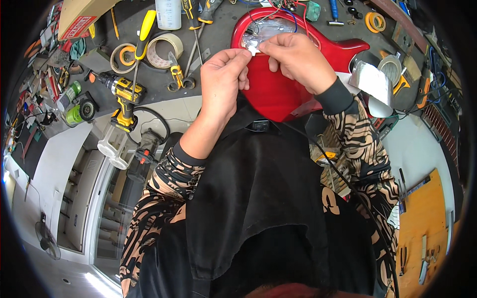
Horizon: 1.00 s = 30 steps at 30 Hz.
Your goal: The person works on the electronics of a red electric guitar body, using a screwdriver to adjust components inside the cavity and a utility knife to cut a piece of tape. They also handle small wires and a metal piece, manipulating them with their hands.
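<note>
A glossy red electric guitar body [278, 92] lies at the bench's near edge, in front of my black apron. Its open cavity [283, 26] is lined with silver foil, and thin wires run out of it. Over the cavity's near edge, my left hand [223, 74] and my right hand [300, 62] nearly meet. Both are closed in a pinch on a small whitish-silver piece [254, 49], which sits between the fingertips. It looks like a scrap of foil or tape, but its exact kind is unclear. A curled silver-white sheet [375, 82] rests to the right of the guitar.
Left on the bench are tape rolls [164, 51], yellow-handled scissors [176, 74], a screwdriver [145, 32] and a yellow-black cordless drill [125, 92]. A hammer [335, 15] and more tape [375, 22] lie far right. A black cable [343, 176] crosses beside my right arm.
</note>
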Each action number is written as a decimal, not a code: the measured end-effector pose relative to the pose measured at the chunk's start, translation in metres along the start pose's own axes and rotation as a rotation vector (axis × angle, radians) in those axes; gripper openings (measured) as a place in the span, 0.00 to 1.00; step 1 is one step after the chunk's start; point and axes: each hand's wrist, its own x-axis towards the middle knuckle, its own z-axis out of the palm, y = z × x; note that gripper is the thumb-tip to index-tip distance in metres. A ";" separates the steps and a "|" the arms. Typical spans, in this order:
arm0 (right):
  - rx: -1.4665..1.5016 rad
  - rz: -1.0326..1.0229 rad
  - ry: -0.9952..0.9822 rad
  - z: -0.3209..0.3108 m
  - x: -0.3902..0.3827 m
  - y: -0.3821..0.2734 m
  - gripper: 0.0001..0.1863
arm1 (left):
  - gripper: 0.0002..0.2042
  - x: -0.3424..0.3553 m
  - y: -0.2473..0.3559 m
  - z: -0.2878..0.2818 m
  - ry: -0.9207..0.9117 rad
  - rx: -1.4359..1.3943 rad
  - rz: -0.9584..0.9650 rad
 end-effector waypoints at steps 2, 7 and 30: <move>0.018 0.015 -0.025 -0.002 0.004 0.000 0.16 | 0.10 0.001 -0.003 -0.002 0.004 -0.016 0.008; 0.082 0.021 -0.100 -0.007 0.015 0.000 0.14 | 0.10 0.004 -0.006 -0.003 0.009 -0.015 0.032; -0.014 0.133 -0.089 0.003 0.026 -0.006 0.13 | 0.10 0.006 0.003 -0.004 0.069 0.099 0.063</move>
